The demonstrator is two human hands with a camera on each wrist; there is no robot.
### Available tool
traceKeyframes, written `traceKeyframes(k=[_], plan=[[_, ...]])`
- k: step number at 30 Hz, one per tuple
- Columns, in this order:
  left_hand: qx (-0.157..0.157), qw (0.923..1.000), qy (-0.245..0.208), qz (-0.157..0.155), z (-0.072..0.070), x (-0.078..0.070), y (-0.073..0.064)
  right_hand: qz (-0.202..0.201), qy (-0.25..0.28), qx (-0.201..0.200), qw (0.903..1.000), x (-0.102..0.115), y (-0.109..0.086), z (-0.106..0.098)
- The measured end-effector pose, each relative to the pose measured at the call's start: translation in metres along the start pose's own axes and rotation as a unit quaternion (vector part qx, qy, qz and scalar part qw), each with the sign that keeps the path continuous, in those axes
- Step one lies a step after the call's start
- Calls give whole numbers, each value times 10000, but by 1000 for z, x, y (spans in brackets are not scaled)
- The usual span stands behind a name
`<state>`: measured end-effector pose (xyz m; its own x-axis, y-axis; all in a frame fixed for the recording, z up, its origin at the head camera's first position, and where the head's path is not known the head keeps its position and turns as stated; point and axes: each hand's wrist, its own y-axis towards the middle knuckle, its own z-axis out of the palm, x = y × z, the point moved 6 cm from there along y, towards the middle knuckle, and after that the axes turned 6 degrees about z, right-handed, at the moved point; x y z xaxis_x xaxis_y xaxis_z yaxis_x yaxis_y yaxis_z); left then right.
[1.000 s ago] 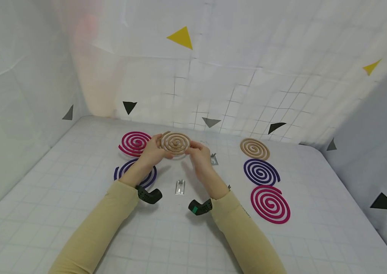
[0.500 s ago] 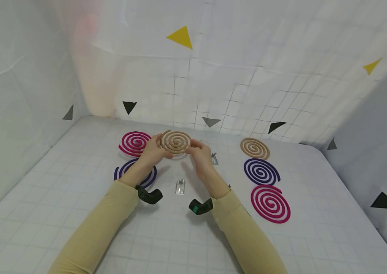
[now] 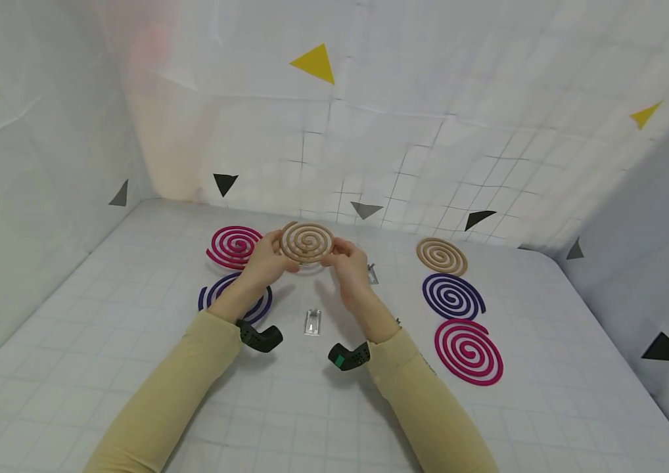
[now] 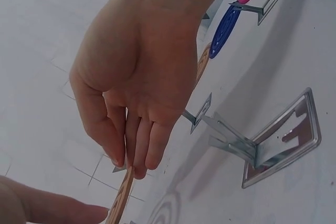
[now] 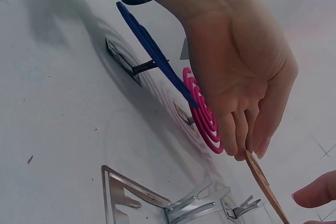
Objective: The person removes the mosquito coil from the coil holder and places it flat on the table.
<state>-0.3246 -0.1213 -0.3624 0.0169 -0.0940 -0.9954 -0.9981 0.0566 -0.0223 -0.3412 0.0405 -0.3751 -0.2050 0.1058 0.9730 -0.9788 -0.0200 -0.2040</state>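
Between both hands I hold a tan mosquito coil [image 3: 308, 243], raised over the back of the table. My left hand [image 3: 265, 261] pinches its left edge, thumb toward me. Opposite it, my right hand [image 3: 349, 269] pinches the right edge. In the left wrist view the coil [image 4: 122, 195] appears edge-on, its rim at the fingertips. The right wrist view shows the coil [image 5: 266, 186] tilted below the fingers. A metal coil stand [image 3: 313, 323] lies on the table nearer to me, its prongs rising in the left wrist view. Another metal stand [image 3: 372, 274] sits just beyond my right hand.
At the left, a pink coil [image 3: 234, 244] and a blue coil [image 5: 157, 56] sit raised on stands, partly behind my left arm. Along the right lie a tan coil [image 3: 441, 257], a blue coil [image 3: 451, 296] and a pink coil [image 3: 468, 353]. White sheets wall the table.
The tan coil in my hands has shifted slightly right and up in the head view, and my right hand has moved a little right with it. My left hand stays nearly still.
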Motion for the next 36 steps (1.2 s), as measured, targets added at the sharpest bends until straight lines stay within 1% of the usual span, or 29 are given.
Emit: traceKeyframes(k=[10, 16, 22, 25, 29, 31, 36], plan=[[-27, 10000, -55, 36, 1, -2, 0, -5, -39, -17, 10000, 5, -1, -3], [-25, 9998, -174, 105, 7, -7, -3, -45, -69, 19, 10000, 13, -3, -8], [-69, 9991, -335, 233, 12, -14, -5, -267, -69, 185, 9994, 26, -7, -10], [-12, 9986, -435, 315, 16, -17, -6, -293, -100, 197, 9993, 27, -10, -15], [28, 9987, -391, 341, 21, -18, -8, -270, -102, 156, 9995, 26, -14, -22], [47, 9991, -304, 307, 23, -17, -8, -241, -73, 105, 9996, 26, -16, -26], [-19, 9998, -93, 195, 26, -16, -10, -173, 281, 92, 9994, 28, -21, -32]])
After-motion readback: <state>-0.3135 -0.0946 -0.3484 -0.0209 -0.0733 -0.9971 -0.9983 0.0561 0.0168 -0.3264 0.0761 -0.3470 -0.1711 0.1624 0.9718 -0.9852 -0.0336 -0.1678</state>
